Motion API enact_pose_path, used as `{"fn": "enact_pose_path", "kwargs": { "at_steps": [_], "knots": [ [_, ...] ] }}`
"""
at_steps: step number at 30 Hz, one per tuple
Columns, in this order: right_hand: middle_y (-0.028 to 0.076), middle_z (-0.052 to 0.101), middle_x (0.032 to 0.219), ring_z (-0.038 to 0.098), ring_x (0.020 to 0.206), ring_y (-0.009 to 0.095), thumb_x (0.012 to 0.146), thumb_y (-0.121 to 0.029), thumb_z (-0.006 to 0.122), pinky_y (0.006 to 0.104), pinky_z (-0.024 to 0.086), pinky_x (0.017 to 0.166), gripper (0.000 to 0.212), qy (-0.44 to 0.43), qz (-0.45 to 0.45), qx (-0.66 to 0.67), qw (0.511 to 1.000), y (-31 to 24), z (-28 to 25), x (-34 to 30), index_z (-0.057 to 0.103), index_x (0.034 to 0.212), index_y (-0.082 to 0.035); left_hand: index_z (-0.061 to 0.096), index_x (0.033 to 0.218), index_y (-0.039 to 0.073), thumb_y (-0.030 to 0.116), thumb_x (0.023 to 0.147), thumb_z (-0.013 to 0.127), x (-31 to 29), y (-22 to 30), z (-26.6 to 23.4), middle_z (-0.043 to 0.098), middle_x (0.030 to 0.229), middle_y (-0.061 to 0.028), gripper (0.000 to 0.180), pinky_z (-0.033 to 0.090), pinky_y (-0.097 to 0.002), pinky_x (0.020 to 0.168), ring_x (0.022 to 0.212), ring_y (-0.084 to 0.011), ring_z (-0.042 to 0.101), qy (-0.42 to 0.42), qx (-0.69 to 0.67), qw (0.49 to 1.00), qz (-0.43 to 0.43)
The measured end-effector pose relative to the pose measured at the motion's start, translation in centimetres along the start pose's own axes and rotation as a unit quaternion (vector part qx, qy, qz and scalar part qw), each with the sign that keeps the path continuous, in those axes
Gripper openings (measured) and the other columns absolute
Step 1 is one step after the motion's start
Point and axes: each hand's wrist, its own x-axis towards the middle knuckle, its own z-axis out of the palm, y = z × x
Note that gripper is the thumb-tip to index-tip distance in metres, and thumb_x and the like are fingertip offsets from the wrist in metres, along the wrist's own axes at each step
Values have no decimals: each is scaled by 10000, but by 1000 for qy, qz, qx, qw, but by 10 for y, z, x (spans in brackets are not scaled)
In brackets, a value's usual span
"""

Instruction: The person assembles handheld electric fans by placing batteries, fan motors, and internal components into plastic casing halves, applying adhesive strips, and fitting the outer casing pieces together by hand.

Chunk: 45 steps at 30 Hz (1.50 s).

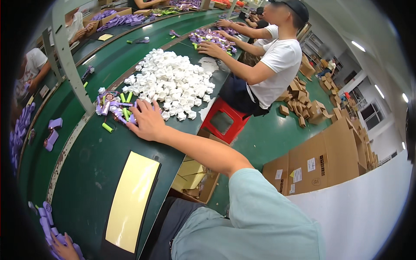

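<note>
My right hand (149, 121) reaches forward with its fingers apart, resting at the edge of a small heap of purple parts with wires (108, 104) and green battery-like cylinders (125, 97). One loose green cylinder (107, 127) lies just left of that hand. Beyond the fingers spreads a big pile of small white plastic pieces (173, 80). At the lower left, my left hand (65, 248) lies with spread fingers against several purple plastic housings (45, 221); the picture's rim cuts off part of it.
A pale yellow sheet (132, 201) on a dark pad lies on the green table before me. Left of a metal rail runs a green belt carrying purple parts (52, 134). A co-worker (277, 60) sits at right on a red stool (223, 119). Cardboard boxes (316, 160) stand behind.
</note>
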Motion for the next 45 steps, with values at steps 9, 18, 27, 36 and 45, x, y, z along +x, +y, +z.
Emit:
{"fn": "enact_pose_path", "kwargs": {
  "at_steps": [9, 18, 27, 36, 45],
  "knots": [
    [216, 531, 1379, 503, 1278, 397, 865, -262, 781, 490, 416, 1087, 440, 4, -84, 65, 994, -10, -3, -12, 632, 1223, -54, 590, 1419, 48, 421, 996, 663, -17, 83, -65, 445, 1579, -230, 569, 344, -502, 1177, 1421, -429, 428, -74, -71, 994, 35],
    [142, 562, 1177, 592, 1058, 341, 849, -176, 795, 456, 513, 903, 394, -46, -71, 96, 992, -8, -12, -4, 618, 1181, -58, 453, 1541, 26, 166, 981, 626, -24, 51, -36, 401, 1616, -220, 603, 253, -461, 1251, 1503, -415, 351, 42, -247, 958, 137],
    [189, 562, 1202, 620, 1054, 373, 860, 14, 650, 416, 533, 913, 429, 77, -45, 285, 954, -33, -49, 18, 590, 1281, -38, 378, 1604, 40, 160, 1043, 570, -49, 93, -81, 390, 1643, -140, 604, 337, -367, 1204, 1487, -266, 402, 21, -622, 782, 12],
    [115, 602, 1185, 622, 1054, 218, 862, 11, 606, 337, 505, 904, 465, -20, -97, 510, 854, -119, -78, 4, 567, 1321, -56, 474, 1490, 192, 453, 1124, 447, -101, 177, -149, 603, 948, -20, 451, 292, -176, 384, 562, -48, 498, -157, -826, 514, -169],
    [106, 628, 1082, 638, 958, 241, 800, -59, 569, 334, 531, 781, 370, -197, -183, 677, 685, -207, -97, -34, 639, 1162, -35, 273, 1640, 226, 343, 1130, 424, -138, 210, -171, 593, 1099, -43, 544, 407, -176, 433, 727, -80, 571, -222, -848, 464, -124]
  ]
}}
